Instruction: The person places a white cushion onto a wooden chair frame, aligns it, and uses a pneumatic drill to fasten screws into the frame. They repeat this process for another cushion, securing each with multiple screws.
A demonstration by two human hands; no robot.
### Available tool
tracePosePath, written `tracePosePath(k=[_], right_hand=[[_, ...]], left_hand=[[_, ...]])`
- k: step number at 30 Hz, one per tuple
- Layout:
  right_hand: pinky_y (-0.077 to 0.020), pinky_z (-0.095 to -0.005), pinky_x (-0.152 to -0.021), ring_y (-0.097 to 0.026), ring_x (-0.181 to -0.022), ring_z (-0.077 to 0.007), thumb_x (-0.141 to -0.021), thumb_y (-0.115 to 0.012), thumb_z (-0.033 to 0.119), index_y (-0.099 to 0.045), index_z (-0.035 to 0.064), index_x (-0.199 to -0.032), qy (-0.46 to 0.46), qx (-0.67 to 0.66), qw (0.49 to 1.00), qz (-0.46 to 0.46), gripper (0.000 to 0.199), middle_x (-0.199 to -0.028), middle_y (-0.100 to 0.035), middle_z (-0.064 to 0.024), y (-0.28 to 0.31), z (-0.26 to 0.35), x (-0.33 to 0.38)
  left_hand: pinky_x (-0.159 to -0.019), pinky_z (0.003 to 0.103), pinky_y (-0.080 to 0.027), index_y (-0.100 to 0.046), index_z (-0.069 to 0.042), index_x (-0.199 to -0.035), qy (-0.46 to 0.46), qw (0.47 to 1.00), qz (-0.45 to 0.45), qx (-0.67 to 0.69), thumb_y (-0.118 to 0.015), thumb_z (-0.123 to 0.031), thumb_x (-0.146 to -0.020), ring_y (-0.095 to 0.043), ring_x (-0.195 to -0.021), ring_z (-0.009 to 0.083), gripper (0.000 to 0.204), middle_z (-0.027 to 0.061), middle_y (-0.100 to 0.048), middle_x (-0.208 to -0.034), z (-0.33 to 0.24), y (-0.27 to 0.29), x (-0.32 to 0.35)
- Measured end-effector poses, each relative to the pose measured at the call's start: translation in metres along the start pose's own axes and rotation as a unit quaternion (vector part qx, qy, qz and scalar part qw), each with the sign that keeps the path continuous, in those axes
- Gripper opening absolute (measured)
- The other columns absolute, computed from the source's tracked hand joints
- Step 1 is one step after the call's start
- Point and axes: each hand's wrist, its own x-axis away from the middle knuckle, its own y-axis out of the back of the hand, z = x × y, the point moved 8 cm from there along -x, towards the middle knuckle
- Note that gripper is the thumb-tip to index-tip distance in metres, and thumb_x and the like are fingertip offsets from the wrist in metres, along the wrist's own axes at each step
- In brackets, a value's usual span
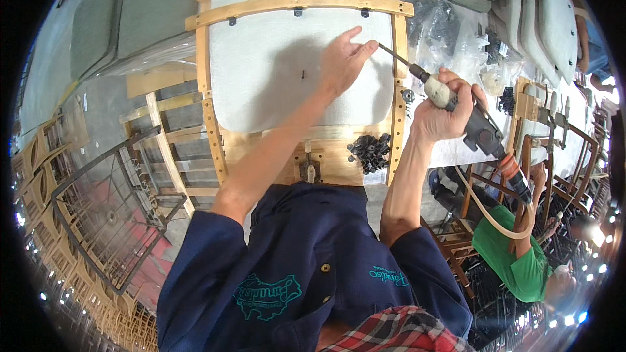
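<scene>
My right hand [450,107] grips an air-hose power screwdriver [481,129], its long thin bit pointing up and left. Near the bit's tip is my left hand [345,62], thumb and forefinger stretched out and apart. The bit's end meets the thumb tip; whether a screw sits there is too small to tell. Beneath the left hand lies a light grey upholstered panel [254,45] inside a wooden frame jig [203,58]. Several small black brackets [298,11] line the jig's upper crossbar. A small dark pin [303,74] stands at the panel's middle.
Small black plastic parts [370,152] are heaped at the jig's near right corner, beside a metal clamp [310,166]. Grey padded panels [150,6] lie at left, more [531,32] at far right. A tan hose [482,205] loops below the tool. A person in green [512,254] works at right.
</scene>
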Motion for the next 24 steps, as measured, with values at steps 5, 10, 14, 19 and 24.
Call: tracePosePath(k=[5,10,14,19,24], right_hand=[[-0.0575,-0.0483,-0.082,-0.068,-0.07,-0.0274,-0.086,-0.058,-0.006,-0.051,0.0039,-0.11,0.005,0.042,0.999,-0.002,0.026,-0.072,-0.063,-0.0161,-0.015,-0.036,-0.019],[-0.0594,-0.0442,-0.076,-0.07,-0.072,-0.0248,-0.087,-0.061,-0.006,-0.049,0.0019,-0.111,0.042,0.095,0.993,0.062,0.028,-0.074,-0.066,-0.0157,-0.027,-0.072,-0.034],[-0.0578,-0.0347,-0.076,-0.069,-0.072,-0.021,-0.089,-0.061,-0.006,-0.048,0.0001,-0.113,0.015,0.053,0.995,0.078,0.028,-0.082,-0.067,-0.0144,-0.044,-0.087,-0.032],[-0.0579,-0.0333,-0.075,-0.069,-0.074,-0.0187,-0.089,-0.063,-0.003,-0.047,0.0019,-0.114,0.005,0.085,0.993,0.086,0.03,-0.084,-0.065,-0.013,-0.047,-0.103,-0.034],[-0.0569,-0.0311,-0.076,-0.069,-0.075,-0.0178,-0.088,-0.066,0.0,-0.048,0.0018,-0.114,-0.012,0.104,0.99,0.094,0.032,-0.085,-0.066,-0.012,-0.054,-0.112,-0.029]], left_hand=[[-0.098,0.043,-0.047,-0.065,-0.006,-0.129,-0.357,0.843,-0.112,-0.386,-0.086,-0.035,-0.075,-0.061,-0.111,0.0305,0.065,0.0101,-0.07,-0.114,-0.022,0.018,-0.042],[-0.109,0.052,-0.038,-0.065,-0.008,-0.128,-0.421,0.78,-0.13,-0.445,-0.084,-0.041,-0.077,-0.055,-0.125,0.0299,0.064,0.0113,-0.064,-0.13,-0.028,0.011,-0.079],[-0.111,0.053,-0.036,-0.064,-0.008,-0.128,-0.42,0.783,-0.122,-0.442,-0.082,-0.043,-0.08,-0.055,-0.126,0.0298,0.062,0.01,-0.065,-0.129,-0.023,0.008,-0.09],[-0.111,0.052,-0.036,-0.064,-0.009,-0.128,-0.42,0.788,-0.119,-0.433,-0.081,-0.042,-0.081,-0.056,-0.125,0.0292,0.06,0.009,-0.066,-0.128,-0.021,0.008,-0.093],[-0.108,0.048,-0.039,-0.066,-0.01,-0.126,-0.418,0.795,-0.119,-0.423,-0.082,-0.039,-0.08,-0.057,-0.121,0.0276,0.057,0.0072,-0.068,-0.124,-0.024,0.009,-0.092]])
